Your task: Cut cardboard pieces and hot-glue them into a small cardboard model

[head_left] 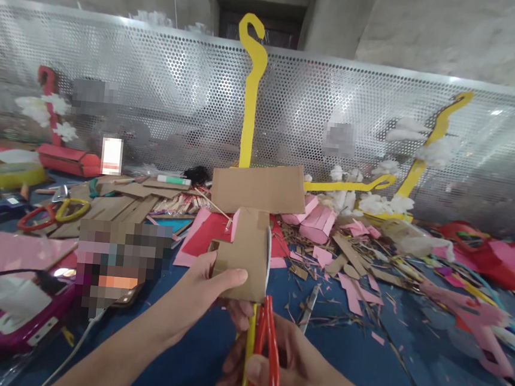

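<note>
My left hand grips a piece of brown cardboard, its thumb lying flat on the front face. Below and to the right, my right hand is closed round the handles of red and yellow scissors. The handles sit just under the cardboard's lower edge; the blades are mostly hidden, with a pale metal edge along the cardboard's right side. Behind the held piece, a wider cardboard box stands with a tall yellow hook rising from it. Red and pink paper lies behind my left hand.
A pink glue gun lies at the right, cardboard and pink paper scraps between. A cutter knife lies right of my right hand. More scissors, yellow tape and a purple case are at left. Perforated metal stands behind.
</note>
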`<move>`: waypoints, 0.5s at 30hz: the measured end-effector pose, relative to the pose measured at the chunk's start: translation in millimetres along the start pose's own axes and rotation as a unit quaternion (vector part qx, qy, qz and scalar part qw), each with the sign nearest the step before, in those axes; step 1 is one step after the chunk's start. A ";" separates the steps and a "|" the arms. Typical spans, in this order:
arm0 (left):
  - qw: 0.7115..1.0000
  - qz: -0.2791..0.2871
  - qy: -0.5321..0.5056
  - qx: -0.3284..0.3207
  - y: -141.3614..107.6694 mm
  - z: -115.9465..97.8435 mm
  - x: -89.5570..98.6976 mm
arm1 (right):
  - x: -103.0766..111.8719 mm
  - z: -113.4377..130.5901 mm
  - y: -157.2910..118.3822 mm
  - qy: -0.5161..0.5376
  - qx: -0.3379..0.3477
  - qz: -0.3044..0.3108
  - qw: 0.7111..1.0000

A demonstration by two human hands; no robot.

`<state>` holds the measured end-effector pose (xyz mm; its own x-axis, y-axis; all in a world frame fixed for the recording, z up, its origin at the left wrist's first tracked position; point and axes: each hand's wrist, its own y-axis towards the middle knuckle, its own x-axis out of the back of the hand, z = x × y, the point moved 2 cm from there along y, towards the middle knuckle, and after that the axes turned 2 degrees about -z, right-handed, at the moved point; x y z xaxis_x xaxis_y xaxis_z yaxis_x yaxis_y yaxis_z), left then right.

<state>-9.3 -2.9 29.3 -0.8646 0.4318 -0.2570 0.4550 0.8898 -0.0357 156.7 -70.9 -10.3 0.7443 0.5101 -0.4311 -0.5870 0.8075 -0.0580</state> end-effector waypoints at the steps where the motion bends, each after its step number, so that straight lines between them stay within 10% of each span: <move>1: 1.000 0.001 0.001 0.004 -0.2 -0.3 0.0 | -0.2 0.2 -0.2 0.001 -0.003 -0.002 1.000; 9: 0.993 -0.076 0.086 -0.030 2.7 -6.9 6.5 | 3.2 7.4 5.3 -0.051 -0.009 -0.072 0.996; 15: 0.997 -0.022 0.066 -0.034 3.3 -6.1 3.9 | 12.0 18.7 2.7 -0.107 0.045 -0.113 0.987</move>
<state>-12.4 2.6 34.1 -0.9059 0.4041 -0.1270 0.4047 0.9142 0.0223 170.0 -57.1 1.2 0.9087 0.3575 -0.2158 -0.3751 0.9259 -0.0458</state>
